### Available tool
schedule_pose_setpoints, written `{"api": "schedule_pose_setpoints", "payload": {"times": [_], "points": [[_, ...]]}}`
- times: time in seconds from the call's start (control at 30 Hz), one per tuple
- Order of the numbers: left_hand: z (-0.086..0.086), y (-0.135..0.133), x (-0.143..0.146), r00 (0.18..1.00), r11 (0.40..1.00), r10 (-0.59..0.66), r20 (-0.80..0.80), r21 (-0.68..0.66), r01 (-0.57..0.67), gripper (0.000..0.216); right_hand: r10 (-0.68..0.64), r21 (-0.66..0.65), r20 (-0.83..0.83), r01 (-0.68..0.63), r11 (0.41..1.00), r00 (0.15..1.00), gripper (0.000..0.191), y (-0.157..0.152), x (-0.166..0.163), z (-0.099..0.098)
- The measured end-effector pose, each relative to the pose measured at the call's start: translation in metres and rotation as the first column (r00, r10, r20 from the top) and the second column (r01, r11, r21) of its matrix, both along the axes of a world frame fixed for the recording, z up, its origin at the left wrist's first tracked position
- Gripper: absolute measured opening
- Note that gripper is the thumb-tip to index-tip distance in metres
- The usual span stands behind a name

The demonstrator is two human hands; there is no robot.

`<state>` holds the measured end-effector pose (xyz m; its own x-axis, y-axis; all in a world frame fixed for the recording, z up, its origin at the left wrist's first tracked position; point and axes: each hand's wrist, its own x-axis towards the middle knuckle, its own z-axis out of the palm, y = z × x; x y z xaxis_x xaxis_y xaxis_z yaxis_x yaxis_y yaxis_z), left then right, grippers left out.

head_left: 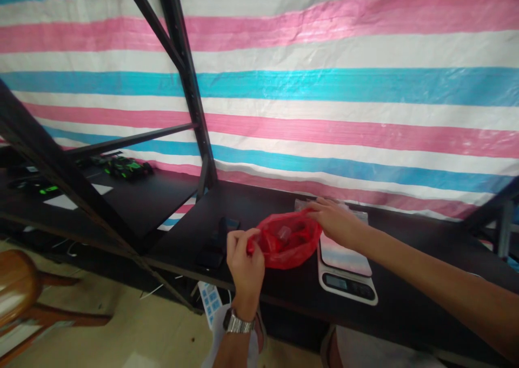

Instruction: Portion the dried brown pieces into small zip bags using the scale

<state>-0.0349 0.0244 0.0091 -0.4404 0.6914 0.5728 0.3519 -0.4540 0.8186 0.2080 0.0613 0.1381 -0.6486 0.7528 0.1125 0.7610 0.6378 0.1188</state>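
Observation:
A red plastic bag (292, 257) is spread wide at its mouth between my two hands, above the black shelf. Inside it I can see a small clear item (284, 233); the rest of the contents is too red and blurred to name. My left hand (245, 254), with a metal watch on the wrist, pinches the bag's near left rim. My right hand (332, 222) grips the far right rim. Just right of the bag, partly under my right arm, lies a white digital scale (348, 287). Clear plastic packaging (302, 204) lies behind the bag, partly covered by my right hand.
A dark, phone-like object (211, 257) lies on the black shelf (182, 249) left of my hand. Black metal posts (190, 81) divide the shelves. At left are a green-and-black toy car (127, 167), a wooden stool (18, 281) and a power strip (210, 300). Striped sheeting hangs behind.

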Motion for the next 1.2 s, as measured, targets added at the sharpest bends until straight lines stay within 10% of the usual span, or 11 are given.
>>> {"api": "schedule_pose_setpoints", "payload": {"times": [0.1, 0.3, 0.47, 0.7, 0.9, 1.07, 1.2], "points": [[0.001, -0.001, -0.002, 0.995, 0.997, 0.07, 0.064, -0.015, -0.07, 0.047, -0.008, 0.033, 0.007, 0.008, 0.999, 1.0, 0.051, -0.003, 0.001, 0.001], [0.003, -0.003, 0.012, 0.907, 0.885, -0.369, 0.203, -0.221, 0.409, 0.041, -0.047, -0.135, -0.19, 0.021, 0.991, 0.981, 0.064, -0.005, -0.005, -0.014], [0.009, -0.007, 0.013, 0.935, 0.925, -0.343, 0.088, -0.142, 0.353, 0.031, -0.204, -0.194, -0.356, 0.141, 0.971, 0.912, 0.062, -0.007, -0.01, -0.034], [0.008, -0.008, -0.002, 0.978, 0.991, 0.07, -0.198, -0.103, -0.091, 0.031, -0.161, -0.19, -0.196, 0.123, 0.974, 0.967, 0.064, -0.003, -0.005, -0.025], [0.01, -0.015, 0.017, 0.962, 0.967, -0.019, -0.273, -0.251, -0.052, 0.049, 0.017, 0.029, -0.274, -0.01, 1.0, 0.962, 0.058, -0.021, -0.016, -0.02], [0.021, -0.023, 0.021, 0.894, 0.982, 0.186, -0.408, 0.055, -0.18, 0.057, 0.176, 0.057, -0.078, -0.172, 0.983, 0.981, 0.025, -0.043, -0.016, -0.033], [0.026, -0.032, 0.024, 0.788, 0.993, 0.041, -0.614, 0.111, 0.034, 0.038, 0.199, -0.017, -0.042, -0.2, 0.98, 0.979, 0.024, -0.05, 0.0, -0.045]]}}
